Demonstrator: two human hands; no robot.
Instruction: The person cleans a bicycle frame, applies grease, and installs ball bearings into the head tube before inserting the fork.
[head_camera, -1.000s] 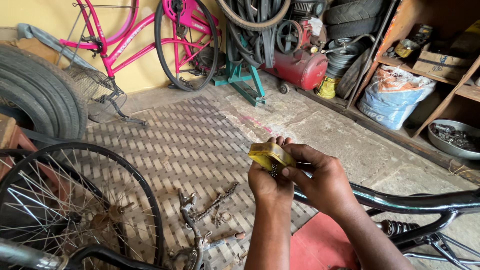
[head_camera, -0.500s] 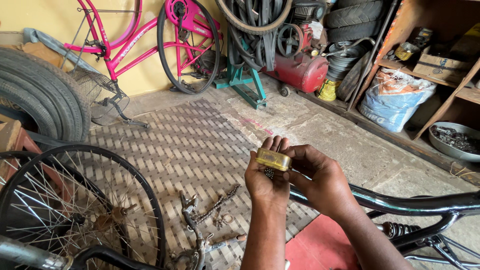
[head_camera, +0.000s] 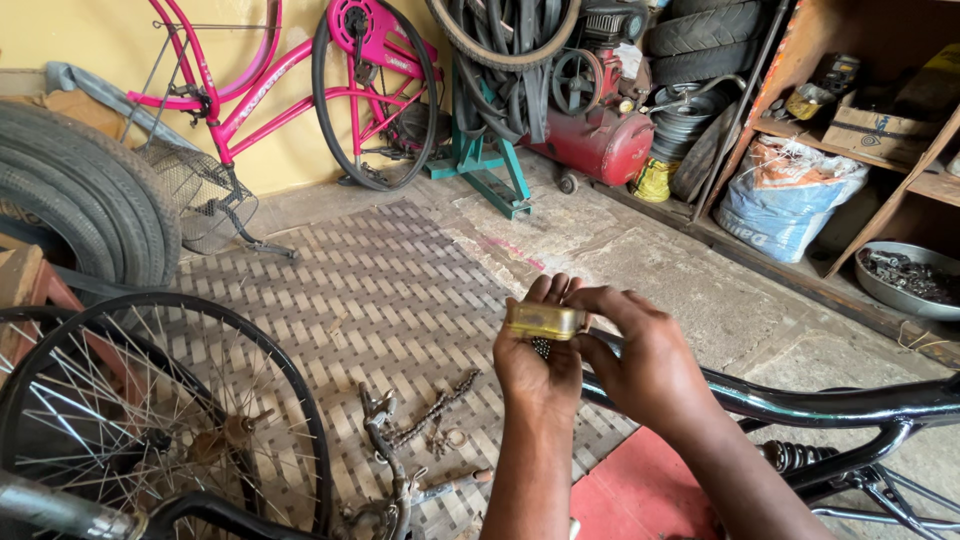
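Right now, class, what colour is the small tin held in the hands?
Yellow tin, clearest in the head view.

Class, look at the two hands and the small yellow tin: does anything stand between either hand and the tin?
Nothing visible does. The yellow tin rests on the left hand, and the right hand pinches its end directly.
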